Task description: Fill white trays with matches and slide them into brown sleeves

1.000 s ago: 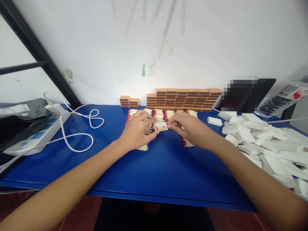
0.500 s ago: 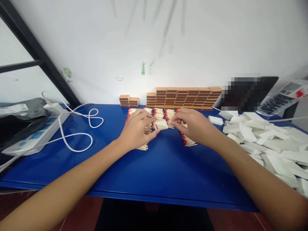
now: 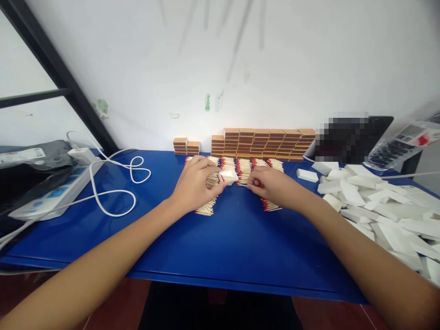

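The tray (image 3: 229, 177) is small, white, shallow and open-topped, with a few matches lying in it, red heads toward its left end. It is pinched at its left end by the left hand (image 3: 196, 185), slightly tilted; whether it touches the bench (image 3: 228, 247) cannot be told. A single match (image 3: 242, 185), pale and thin, sticks out leftward from the fingertips of the right hand (image 3: 270, 184), just beside the tray. Behind lie rows of loose matches (image 3: 244, 170), side by side, heads left, pale sticks pointing right. Rows at both sides reach nearer, partly hidden under the hands.
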Demonstrator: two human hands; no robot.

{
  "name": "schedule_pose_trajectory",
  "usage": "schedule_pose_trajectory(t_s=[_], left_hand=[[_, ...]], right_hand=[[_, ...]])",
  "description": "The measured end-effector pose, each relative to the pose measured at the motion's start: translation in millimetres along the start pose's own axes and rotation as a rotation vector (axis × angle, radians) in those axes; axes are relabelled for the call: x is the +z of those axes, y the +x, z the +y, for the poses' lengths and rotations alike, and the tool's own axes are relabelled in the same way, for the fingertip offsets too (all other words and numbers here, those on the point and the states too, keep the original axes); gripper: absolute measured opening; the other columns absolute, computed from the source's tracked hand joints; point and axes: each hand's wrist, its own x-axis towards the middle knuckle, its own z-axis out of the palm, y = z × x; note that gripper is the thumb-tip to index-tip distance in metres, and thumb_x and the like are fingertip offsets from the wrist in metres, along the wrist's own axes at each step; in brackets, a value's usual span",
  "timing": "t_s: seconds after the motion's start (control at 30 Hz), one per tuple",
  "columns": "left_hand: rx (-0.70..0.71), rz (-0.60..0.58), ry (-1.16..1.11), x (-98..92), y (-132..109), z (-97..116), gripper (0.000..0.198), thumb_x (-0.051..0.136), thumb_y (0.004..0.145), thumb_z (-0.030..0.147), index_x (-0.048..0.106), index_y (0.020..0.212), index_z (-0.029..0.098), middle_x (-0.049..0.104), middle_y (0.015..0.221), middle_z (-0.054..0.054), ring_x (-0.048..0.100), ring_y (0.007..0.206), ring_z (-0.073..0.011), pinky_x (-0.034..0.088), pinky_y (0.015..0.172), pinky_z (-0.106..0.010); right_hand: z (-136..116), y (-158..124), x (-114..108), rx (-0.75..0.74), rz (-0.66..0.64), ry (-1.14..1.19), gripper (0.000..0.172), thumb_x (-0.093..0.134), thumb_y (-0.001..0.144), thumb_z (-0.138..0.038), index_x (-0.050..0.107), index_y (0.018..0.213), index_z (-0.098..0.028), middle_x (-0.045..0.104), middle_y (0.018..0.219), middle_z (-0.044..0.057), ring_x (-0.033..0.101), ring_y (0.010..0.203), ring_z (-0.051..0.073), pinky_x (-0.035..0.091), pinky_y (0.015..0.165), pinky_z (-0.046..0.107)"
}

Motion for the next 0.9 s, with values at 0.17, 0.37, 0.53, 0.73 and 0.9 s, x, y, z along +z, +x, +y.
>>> schedule_pose_trajectory(t_s=[0.17, 0.37, 0.53, 0.73, 0.9], left_hand=[[-0.012, -0.007, -0.009, -0.2, -0.5, 0.4, 0.027, 0.081, 0.090, 0.037, 0.079, 0.111, 0.019, 0.074, 0.108, -0.010, 0.062, 0.112, -0.0299, 0.055, 0.101, -0.049], [-0.002, -0.012, -0.004, 0.0, -0.3, 0.2, 0.028, 0.082, 0.090, 0.037, 0.079, 0.110, 0.019, 0.075, 0.107, -0.010, 0.062, 0.111, -0.0298, 0.055, 0.101, -0.050], [0.022, -0.012, -0.001, 1.0, -0.5, -0.2, 0.029, 0.081, 0.091, 0.036, 0.078, 0.111, 0.016, 0.075, 0.106, -0.011, 0.062, 0.110, -0.0299, 0.055, 0.101, -0.050], [0.015, -0.022, 0.004, 0.6, -0.6, -1.3, 0.028, 0.081, 0.090, 0.036, 0.079, 0.110, 0.017, 0.075, 0.105, -0.010, 0.062, 0.109, -0.0297, 0.055, 0.100, -0.050], [0.049, -0.042, -0.001, -0.2, -0.6, 1.7, 0.031, 0.081, 0.091, 0.036, 0.079, 0.112, 0.014, 0.075, 0.105, -0.011, 0.062, 0.110, -0.0302, 0.055, 0.101, -0.050]], right_hand=[[9.8, -0.5, 0.2, -0.002, -0.060, 0.045, 0.012, 0.062, 0.091, -0.020, 0.067, 0.080, -0.021, 0.066, 0.081, 0.005, 0.058, 0.072, 0.020, 0.042, 0.065, 0.031], [3.3, -1.6, -3.8, -0.008, -0.027, 0.060, 0.008, 0.062, 0.092, -0.023, 0.069, 0.090, -0.021, 0.066, 0.082, 0.005, 0.058, 0.074, 0.020, 0.041, 0.066, 0.030], [-0.5, -1.3, -3.0, 0.010, -0.070, 0.044, 0.014, 0.057, 0.095, -0.021, 0.067, 0.085, -0.021, 0.068, 0.083, 0.006, 0.059, 0.071, 0.020, 0.041, 0.065, 0.031], [0.2, -2.7, -11.5, 0.007, -0.035, 0.049, 0.015, 0.057, 0.097, -0.025, 0.065, 0.085, -0.021, 0.068, 0.083, 0.007, 0.060, 0.074, 0.021, 0.042, 0.066, 0.032], [-12.0, -4.9, -17.8, -0.074, 0.155, 0.094, 0.017, 0.056, 0.101, -0.030, 0.064, 0.089, -0.021, 0.066, 0.086, 0.008, 0.059, 0.078, 0.021, 0.042, 0.069, 0.032]])
